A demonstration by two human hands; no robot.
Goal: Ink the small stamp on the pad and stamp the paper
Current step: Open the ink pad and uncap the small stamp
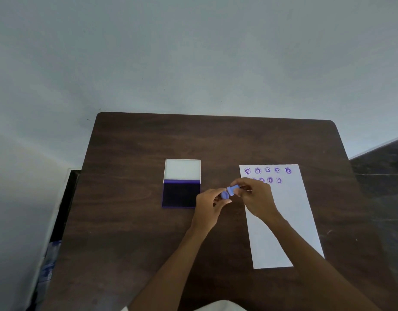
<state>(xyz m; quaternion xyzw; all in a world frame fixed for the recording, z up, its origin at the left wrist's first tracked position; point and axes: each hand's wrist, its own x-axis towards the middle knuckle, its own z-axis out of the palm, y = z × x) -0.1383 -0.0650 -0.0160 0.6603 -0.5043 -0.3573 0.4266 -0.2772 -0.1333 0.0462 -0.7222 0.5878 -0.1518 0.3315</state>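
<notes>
Two hands meet over the bare wood between the ink pad and the paper, and the small stamp (233,190) is held between them, above the table and touching neither. The right hand (256,198) pinches the blue stamp body between thumb and fingertips, lying it nearly on its side. The left hand (210,204) pinches a round blue piece (225,195) right at the stamp's end; it looks like a cap, just off or just going on, though which cannot be told. Holding the stamp sideways in the air would suit that: it gives the other hand a straight pull on the end and keeps an inked face off the wood.

To the left lies the ink pad (181,194), its dark purple surface exposed and its pale lid (182,169) folded back flat behind it, so the pad is ready to take the stamp. To the right lies the white paper (283,221), long side running away from the person, already bearing two rows of purple smiley prints (267,170) near its far edge. The second row is shorter and partly hidden by the right hand, so a free spot probably follows at its right end. All of it rests on a dark wooden table (148,221) against a pale wall.
</notes>
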